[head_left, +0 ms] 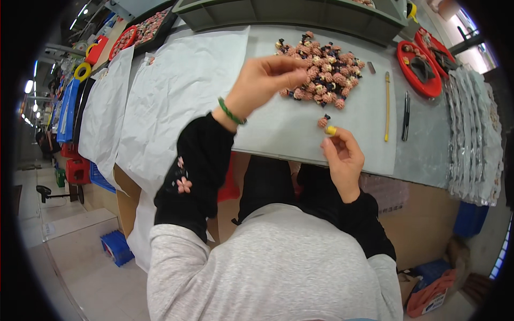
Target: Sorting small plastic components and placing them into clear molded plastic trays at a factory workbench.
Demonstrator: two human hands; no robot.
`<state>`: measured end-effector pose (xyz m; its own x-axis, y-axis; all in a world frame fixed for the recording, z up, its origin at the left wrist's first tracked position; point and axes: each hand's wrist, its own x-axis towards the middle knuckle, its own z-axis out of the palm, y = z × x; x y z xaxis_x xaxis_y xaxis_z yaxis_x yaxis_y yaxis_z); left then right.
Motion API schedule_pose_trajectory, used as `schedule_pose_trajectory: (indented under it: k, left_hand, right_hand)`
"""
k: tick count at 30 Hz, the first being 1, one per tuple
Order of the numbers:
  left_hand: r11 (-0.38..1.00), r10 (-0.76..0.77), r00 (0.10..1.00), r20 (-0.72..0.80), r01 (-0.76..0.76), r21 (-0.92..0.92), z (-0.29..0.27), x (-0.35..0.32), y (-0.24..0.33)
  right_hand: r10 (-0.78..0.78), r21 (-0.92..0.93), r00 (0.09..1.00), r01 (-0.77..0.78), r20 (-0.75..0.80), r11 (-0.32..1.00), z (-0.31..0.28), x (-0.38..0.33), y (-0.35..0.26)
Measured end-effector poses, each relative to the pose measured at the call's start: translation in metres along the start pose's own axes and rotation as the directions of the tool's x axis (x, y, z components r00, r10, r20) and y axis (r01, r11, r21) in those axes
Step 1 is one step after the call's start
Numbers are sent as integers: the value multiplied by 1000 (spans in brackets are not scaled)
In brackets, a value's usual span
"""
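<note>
Grey sweatshirt and black sleeve covers fill the lower view; both forearms rise from there toward the bench (428, 160).

Left hand (265, 80): raised over the near edge of the pile of small pink pieces (324, 67), fingers pinched narrow at the pile's left side. Whether a piece sits between the fingertips, cannot tell. Green band on that wrist.

Right hand (342, 155): near the bench's front edge, thumb and forefinger closed on a small yellow piece (331, 130). One loose pink piece (322, 122) lies just beside it, apart from the heap.

Handling judgement: pieces look tiny, light and rigid (moulded, likely plastic, with dark caps), prone to rolling or flicking away. Best taken singly by fingertip pinch across the round body, not scooped.

Surface: grey bench, partly covered by a pale sheet under the pile; crumpled white paper (176, 91) runs toward the left edge and hangs over the front. Right of the pile lie a yellow stick (387, 107) and a dark pen (406, 115); red trays (417, 75) at the far right corner, clear bagged packs (474, 139) along the right edge.

Room: workshop floor, coloured crates and tape rolls at far left, a grey bin along the far edge.
</note>
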<state>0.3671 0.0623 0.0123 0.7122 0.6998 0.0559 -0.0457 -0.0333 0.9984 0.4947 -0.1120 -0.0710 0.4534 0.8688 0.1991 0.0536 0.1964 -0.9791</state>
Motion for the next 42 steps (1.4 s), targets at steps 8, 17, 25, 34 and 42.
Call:
schedule_pose_trajectory:
  k: [8, 17, 25, 34, 42]
  left_hand:
    - [903, -141, 989, -44, 110, -415, 54, -44, -60]
    - [676, -288, 957, 35, 229, -700, 48, -53, -79]
    - [617, -349, 937, -21, 212, -758, 30, -51, -74]
    - [924, -207, 978, -33, 185, -334, 37, -58, -80]
    - [936, -154, 986, 63, 166, -310, 48, -50, -82]
  right_hand:
    - [-10, 161, 999, 16, -38, 987, 17, 17, 5]
    - [-205, -143, 971, 188, -121, 972, 32, 15, 12]
    - [-232, -551, 972, 169, -45, 817, 13, 39, 9]
    - [133, -251, 990, -116, 53, 961, 15, 30, 15]
    - [502, 333, 841, -540, 201, 773, 20, 29, 3]
